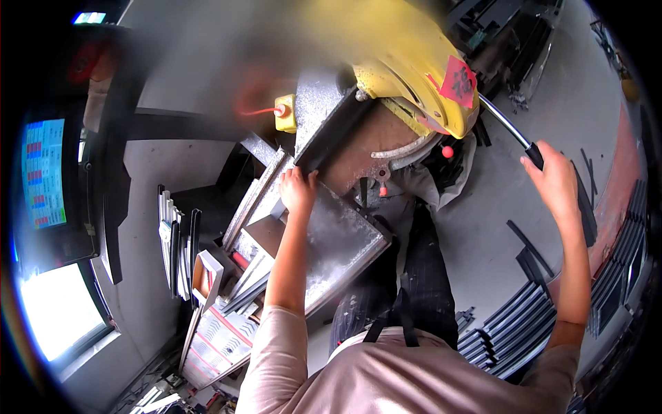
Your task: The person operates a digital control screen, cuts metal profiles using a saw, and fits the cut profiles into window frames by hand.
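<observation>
A machine saw with a large yellow guard [414, 83] stands in front of me, over a brownish round table [355, 155]. My right hand [555, 179] is closed around the black grip of its long metal lever [505, 123], out to the right. A long black profile [331, 138] lies slanting across the saw bed, its far end running under the guard. At its near end my left hand [298, 192] grips it with bent fingers. The blade is hidden by the guard. Below my left forearm extends a scratched metal worktable [338, 241].
A yellow switch box [286, 114] with an orange cable sits behind the bed. Lit screen [45, 172] at far left. Upright profiles [183, 241] lean beside the bench. Stacked dark profiles [510, 324] lie on the floor at right. Two red knobs [447, 152] show below the guard.
</observation>
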A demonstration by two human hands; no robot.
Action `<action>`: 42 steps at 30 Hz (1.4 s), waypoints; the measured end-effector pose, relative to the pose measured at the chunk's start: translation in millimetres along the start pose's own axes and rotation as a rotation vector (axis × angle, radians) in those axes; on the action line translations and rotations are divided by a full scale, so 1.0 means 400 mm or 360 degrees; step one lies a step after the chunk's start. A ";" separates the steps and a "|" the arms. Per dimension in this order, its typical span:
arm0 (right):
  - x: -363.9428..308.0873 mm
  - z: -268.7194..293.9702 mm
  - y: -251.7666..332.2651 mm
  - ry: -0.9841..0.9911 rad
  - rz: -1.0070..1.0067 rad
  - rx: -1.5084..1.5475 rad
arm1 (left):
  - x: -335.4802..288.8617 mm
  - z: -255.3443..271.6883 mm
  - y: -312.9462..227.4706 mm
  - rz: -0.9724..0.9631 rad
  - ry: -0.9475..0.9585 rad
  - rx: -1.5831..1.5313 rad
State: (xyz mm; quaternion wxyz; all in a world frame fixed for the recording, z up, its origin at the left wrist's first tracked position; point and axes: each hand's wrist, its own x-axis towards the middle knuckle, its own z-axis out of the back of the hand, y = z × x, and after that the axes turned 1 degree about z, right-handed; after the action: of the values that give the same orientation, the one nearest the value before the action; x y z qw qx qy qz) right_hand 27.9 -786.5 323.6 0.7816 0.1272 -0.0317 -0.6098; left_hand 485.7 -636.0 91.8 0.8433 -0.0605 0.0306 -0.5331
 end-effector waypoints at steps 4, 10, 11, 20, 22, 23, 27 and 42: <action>-0.001 -0.037 -0.012 -0.0014 -0.0035 0.0016 | 0.003 -0.008 0.005 -0.0046 -0.0045 -0.0002; -0.006 -0.076 -0.037 -0.0027 -0.0030 0.0008 | 0.004 -0.018 0.010 -0.0098 -0.0106 0.0015; -0.006 -0.082 -0.036 -0.0017 -0.0062 0.0016 | 0.004 -0.018 0.010 -0.0105 -0.0098 0.0021; -0.008 -0.078 -0.036 -0.0028 -0.0096 0.0036 | 0.005 -0.014 0.005 -0.0075 -0.0073 0.0013; -0.008 -0.049 -0.016 -0.0086 -0.0064 -0.0022 | 0.005 -0.012 0.006 -0.0048 -0.0041 0.0048; -0.005 -0.037 -0.013 -0.0084 -0.0069 -0.0022 | 0.006 -0.013 0.008 -0.0052 -0.0038 0.0047; 0.000 -0.008 -0.006 -0.0106 -0.0043 -0.0039 | 0.008 -0.017 0.014 -0.0075 -0.0040 0.0045; -0.001 -0.031 -0.012 -0.0029 -0.0080 -0.0009 | 0.009 -0.026 0.020 -0.0135 -0.0090 -0.0020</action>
State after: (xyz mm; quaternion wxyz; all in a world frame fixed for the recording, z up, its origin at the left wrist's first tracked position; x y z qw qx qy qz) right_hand 25.7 -785.1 310.4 0.7660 0.1201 -0.0340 -0.6306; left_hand 493.2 -636.4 80.4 0.8202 -0.0821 0.0075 -0.5662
